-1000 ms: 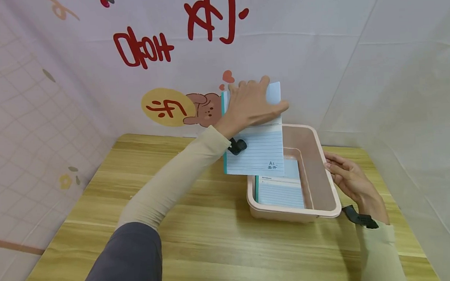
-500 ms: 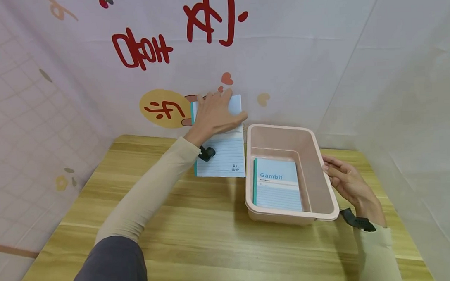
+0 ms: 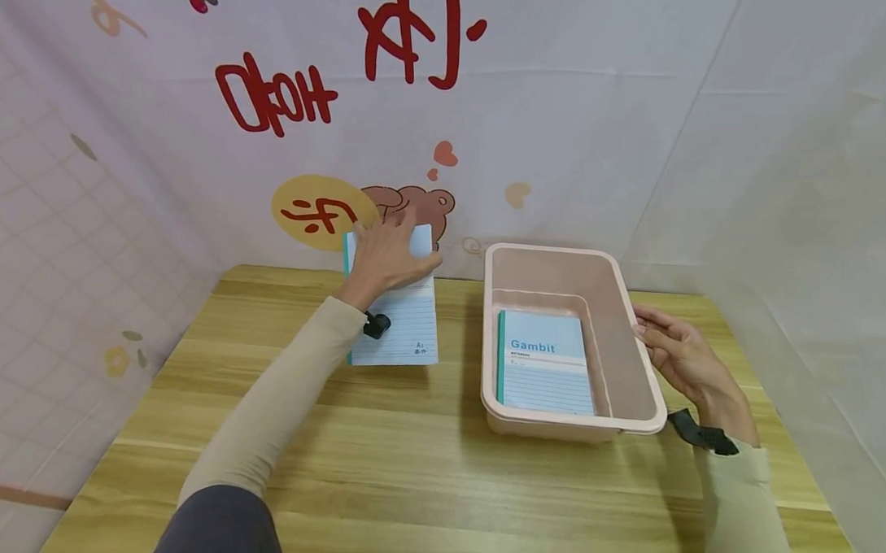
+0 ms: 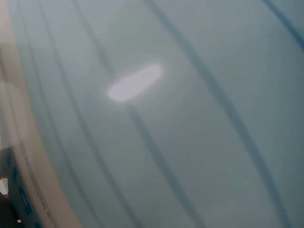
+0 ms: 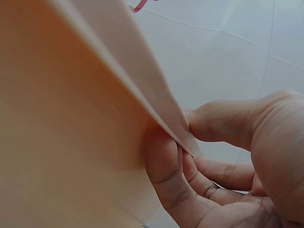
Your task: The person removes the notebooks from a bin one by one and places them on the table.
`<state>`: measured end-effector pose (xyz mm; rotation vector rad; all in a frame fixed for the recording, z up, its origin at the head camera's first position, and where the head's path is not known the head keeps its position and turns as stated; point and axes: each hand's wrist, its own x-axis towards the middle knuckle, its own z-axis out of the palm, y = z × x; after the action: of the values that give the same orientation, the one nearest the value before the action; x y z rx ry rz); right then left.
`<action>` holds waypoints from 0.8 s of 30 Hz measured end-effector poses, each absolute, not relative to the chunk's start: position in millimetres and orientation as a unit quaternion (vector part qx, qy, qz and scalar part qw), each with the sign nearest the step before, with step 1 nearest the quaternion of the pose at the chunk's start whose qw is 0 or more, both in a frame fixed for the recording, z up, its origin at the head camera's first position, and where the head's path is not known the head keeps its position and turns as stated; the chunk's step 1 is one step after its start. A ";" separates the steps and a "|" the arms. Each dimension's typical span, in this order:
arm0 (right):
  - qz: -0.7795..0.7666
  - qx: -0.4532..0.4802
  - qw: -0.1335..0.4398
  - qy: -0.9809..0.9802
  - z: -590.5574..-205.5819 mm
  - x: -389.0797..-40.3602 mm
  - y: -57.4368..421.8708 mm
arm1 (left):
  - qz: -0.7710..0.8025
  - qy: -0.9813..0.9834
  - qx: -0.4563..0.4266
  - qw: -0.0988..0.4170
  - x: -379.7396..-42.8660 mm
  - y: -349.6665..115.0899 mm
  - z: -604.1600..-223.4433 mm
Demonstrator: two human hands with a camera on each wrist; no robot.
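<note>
Head view: wood-grain table (image 3: 391,473), printed backdrop (image 3: 570,126)

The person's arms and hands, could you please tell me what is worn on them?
Both sleeves are cream, with dark navy cloth further up the left; black gear sits at each wrist. The left hand and right hand wear no gloves.

Inside the tub (image 3: 625,353), toward the worktop's (image 3: 392,490) far right corner, a notebook (image 3: 545,387) reads "Gambit" (image 3: 532,347) in blue, with small dark "NOTEBOOK" (image 3: 521,353) beneath. Another notebook (image 3: 410,322), by the far edge, bears "A5" (image 3: 420,345) near its lower right corner. Red characters (image 3: 263,96) on the wall cloth (image 3: 570,126) are turned and hard to read.
</note>
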<state>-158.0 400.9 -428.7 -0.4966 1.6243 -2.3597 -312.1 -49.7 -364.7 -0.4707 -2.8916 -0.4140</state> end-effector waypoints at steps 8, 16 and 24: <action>-0.807 -0.166 0.121 0.553 -429.8 -158.6 400.0 | -0.105 -0.979 -0.164 0.051 -322.7 -61.6 -409.9; -0.803 -0.176 0.120 0.557 -430.4 -158.7 400.5 | -0.085 -0.985 -0.151 0.022 -333.9 -61.5 -440.9; -0.808 -0.173 0.123 0.549 -430.3 -158.5 401.5 | -0.073 -0.986 -0.148 -0.021 -341.4 -57.9 -462.6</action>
<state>-158.5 401.5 -430.3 -0.5036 1.6026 -2.3583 -341.4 -57.9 -462.6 -0.4706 -3.1402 -0.2309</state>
